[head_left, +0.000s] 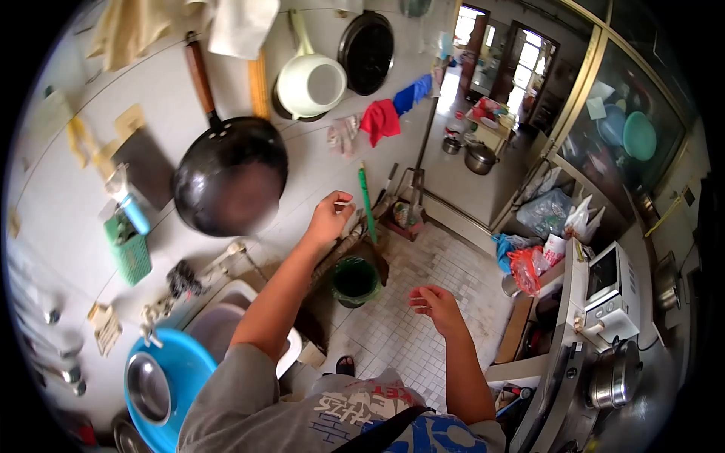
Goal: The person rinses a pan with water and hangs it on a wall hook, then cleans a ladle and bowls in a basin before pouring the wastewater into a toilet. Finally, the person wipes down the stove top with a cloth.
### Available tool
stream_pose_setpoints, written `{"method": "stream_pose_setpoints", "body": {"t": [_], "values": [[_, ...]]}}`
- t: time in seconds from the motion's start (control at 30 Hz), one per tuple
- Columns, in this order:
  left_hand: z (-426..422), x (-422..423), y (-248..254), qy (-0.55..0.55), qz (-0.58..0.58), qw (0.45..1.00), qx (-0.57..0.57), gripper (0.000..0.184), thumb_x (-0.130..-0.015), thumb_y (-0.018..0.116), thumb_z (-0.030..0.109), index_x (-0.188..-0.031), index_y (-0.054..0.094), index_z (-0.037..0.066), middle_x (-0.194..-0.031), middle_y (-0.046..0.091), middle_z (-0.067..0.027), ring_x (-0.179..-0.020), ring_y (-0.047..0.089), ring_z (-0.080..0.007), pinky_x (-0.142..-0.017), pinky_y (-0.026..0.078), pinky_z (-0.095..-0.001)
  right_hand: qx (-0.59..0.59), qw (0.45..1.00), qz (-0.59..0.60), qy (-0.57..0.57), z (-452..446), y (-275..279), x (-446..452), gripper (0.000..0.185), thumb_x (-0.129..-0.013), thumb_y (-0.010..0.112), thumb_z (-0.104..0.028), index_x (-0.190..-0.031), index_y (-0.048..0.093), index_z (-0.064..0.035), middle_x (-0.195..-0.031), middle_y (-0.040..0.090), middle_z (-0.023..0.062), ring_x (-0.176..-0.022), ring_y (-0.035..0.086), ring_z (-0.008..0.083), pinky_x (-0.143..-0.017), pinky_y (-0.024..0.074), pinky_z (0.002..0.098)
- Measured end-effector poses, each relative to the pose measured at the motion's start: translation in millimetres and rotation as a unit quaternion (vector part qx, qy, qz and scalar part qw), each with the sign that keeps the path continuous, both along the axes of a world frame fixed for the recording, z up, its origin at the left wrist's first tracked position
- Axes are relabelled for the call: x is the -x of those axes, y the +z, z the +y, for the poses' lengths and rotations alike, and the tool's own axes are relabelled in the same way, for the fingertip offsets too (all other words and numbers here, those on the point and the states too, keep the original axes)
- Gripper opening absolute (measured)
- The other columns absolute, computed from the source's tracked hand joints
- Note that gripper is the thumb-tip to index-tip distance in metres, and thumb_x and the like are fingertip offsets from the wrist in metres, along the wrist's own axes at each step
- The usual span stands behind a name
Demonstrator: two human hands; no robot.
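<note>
My left hand (331, 217) is raised in front of the white tiled wall, its fingers loosely bent and apart, and I see nothing held in it. Below it stands a dark green bin (355, 281) on the floor. Close by, a green stick (367, 204) leans up beside a dustpan (404, 219) with some litter in it. Over the floor tiles, my right hand (434, 308) is held out with the fingers extended and nothing in them. Neither hand touches anything that I can see.
A black wok (230, 177) and a pale green pot (311, 84) hang on the left wall. A blue basin (181, 377) with a metal bowl (149, 387) sits at lower left. At right are a microwave (613, 291), plastic bags (525, 268) and a steel pot (613, 374). A doorway opens ahead.
</note>
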State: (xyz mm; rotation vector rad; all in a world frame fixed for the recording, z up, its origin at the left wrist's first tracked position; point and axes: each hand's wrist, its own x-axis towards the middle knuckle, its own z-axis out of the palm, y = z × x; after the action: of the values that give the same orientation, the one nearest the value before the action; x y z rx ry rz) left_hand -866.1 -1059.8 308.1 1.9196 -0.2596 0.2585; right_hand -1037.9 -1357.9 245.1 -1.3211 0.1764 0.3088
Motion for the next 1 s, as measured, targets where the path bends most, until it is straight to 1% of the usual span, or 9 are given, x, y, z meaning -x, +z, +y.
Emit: {"method": "stream_pose_setpoints", "body": {"t": [0.13, 0.23, 0.33, 0.4, 0.53, 0.6, 0.67, 0.83, 1.0], "values": [[-2.6, -138.6, -33.8, 0.003, 0.094, 0.994, 0.056, 0.035, -0.087, 0.067, 0.016, -0.119, 0.061, 0.003, -0.109, 0.063, -0.0117, -0.096, 0.062, -0.0199, -0.070, 0.054, -0.0325, 0.007, 0.999, 0.025, -0.033, -18.1, -8.6, -30.0, 0.026, -0.097, 0.056, -0.024, -0.108, 0.062, -0.0002, -0.102, 0.068, 0.0100, -0.089, 0.067, 0.0197, -0.073, 0.0522, 0.0302], [4.9, -281.2, -87.7, 0.130, -0.123, 0.981, -0.071, 0.038, -0.087, 0.066, 0.020, -0.122, 0.061, 0.006, -0.112, 0.063, -0.0115, -0.101, 0.060, -0.0228, -0.072, 0.055, -0.0327, 0.011, 0.996, 0.052, -0.065, -38.9, -13.0, -37.3, 0.026, -0.098, 0.055, -0.023, -0.108, 0.062, 0.0004, -0.102, 0.068, 0.0107, -0.089, 0.067, 0.0202, -0.073, 0.0524, 0.0301], [-14.0, -302.0, -41.1, 0.087, 0.078, 0.971, 0.207, 0.031, -0.088, 0.063, 0.021, -0.115, 0.064, 0.006, -0.099, 0.063, -0.0073, -0.091, 0.060, -0.0184, -0.064, 0.051, -0.0285, 0.012, 0.992, 0.060, -0.109, -69.0, -17.0, -39.5, 0.027, -0.098, 0.054, -0.023, -0.109, 0.061, 0.0006, -0.103, 0.068, 0.0114, -0.090, 0.067, 0.0207, -0.074, 0.0526, 0.0301], [-15.0, -337.4, -47.3, 0.131, 0.059, 0.942, 0.304, 0.047, -0.087, 0.065, 0.020, -0.123, 0.055, -0.009, -0.107, 0.062, -0.0134, -0.088, 0.061, -0.0201, -0.077, 0.050, -0.0306, 0.018, 0.989, 0.068, -0.126, -92.5, -20.2, -39.0, 0.027, -0.099, 0.053, -0.024, -0.108, 0.061, -0.0007, -0.104, 0.068, 0.0114, -0.091, 0.067, 0.0205, -0.076, 0.0524, 0.0307], [-44.0, -356.2, -48.5, 0.224, -0.026, 0.817, 0.531, 0.027, -0.082, 0.076, 0.013, -0.099, 0.060, -0.002, -0.089, 0.064, -0.0082, -0.077, 0.061, -0.0162, -0.065, 0.049, -0.0284, 0.006, 0.986, 0.059, -0.158, -139.9, -25.7, -45.3, 0.028, -0.098, 0.053, -0.023, -0.109, 0.062, 0.0011, -0.102, 0.068, 0.0112, -0.090, 0.067, 0.0200, -0.074, 0.0529, 0.0293], [-37.6, -357.1, -39.6, 0.252, 0.105, 0.829, 0.488, 0.030, -0.080, 0.078, 0.011, -0.100, 0.059, 0.000, -0.088, 0.064, -0.0074, -0.076, 0.061, -0.0176, -0.064, 0.050, -0.0312, -0.001, 0.986, 0.061, -0.158, -165.0, -28.4, -53.1, 0.028, -0.098, 0.053, -0.024, -0.108, 0.062, 0.0005, -0.102, 0.068, 0.0104, -0.090, 0.067, 0.0196, -0.075, 0.0524, 0.0292], [-45.9, -343.5, -23.8, 0.278, 0.135, 0.839, 0.447, 0.027, -0.076, 0.083, 0.026, -0.080, 0.062, 0.009, -0.076, 0.063, -0.0035, -0.062, 0.055, -0.0128, -0.051, 0.042, -0.0305, -0.003, 0.986, 0.059, -0.155, -189.9, -29.3, -58.3, 0.027, -0.098, 0.053, -0.024, -0.108, 0.062, 0.0000, -0.102, 0.068, 0.0100, -0.090, 0.067, 0.0194, -0.075, 0.0521, 0.0292], [-80.1, -347.4, -21.4, 0.331, -0.003, 0.897, 0.294, 0.015, -0.083, 0.068, 0.014, -0.079, 0.062, 0.001, -0.076, 0.063, -0.0046, -0.063, 0.057, -0.0133, -0.055, 0.046, -0.0308, -0.006, 0.986, 0.054, -0.159, -247.6, -29.5, -68.9, 0.027, -0.098, 0.053, -0.024, -0.107, 0.062, -0.0006, -0.101, 0.068, 0.0095, -0.089, 0.066, 0.0186, -0.075, 0.0516, 0.0293], [-191.8, -278.0, -27.5, 0.141, -0.079, 0.963, 0.216, 0.015, -0.087, 0.061, 0.009, -0.074, 0.056, 0.005, -0.067, 0.055, 0.0010, -0.057, 0.046, -0.0056, -0.050, 0.037, -0.0220, -0.036, 0.983, 0.054, -0.171, -290.2, -42.2, -82.6, 0.026, -0.098, 0.053, -0.024, -0.107, 0.062, -0.0010, -0.100, 0.068, 0.0088, -0.089, 0.066, 0.0182, -0.075, 0.0515, 0.0294]]}}
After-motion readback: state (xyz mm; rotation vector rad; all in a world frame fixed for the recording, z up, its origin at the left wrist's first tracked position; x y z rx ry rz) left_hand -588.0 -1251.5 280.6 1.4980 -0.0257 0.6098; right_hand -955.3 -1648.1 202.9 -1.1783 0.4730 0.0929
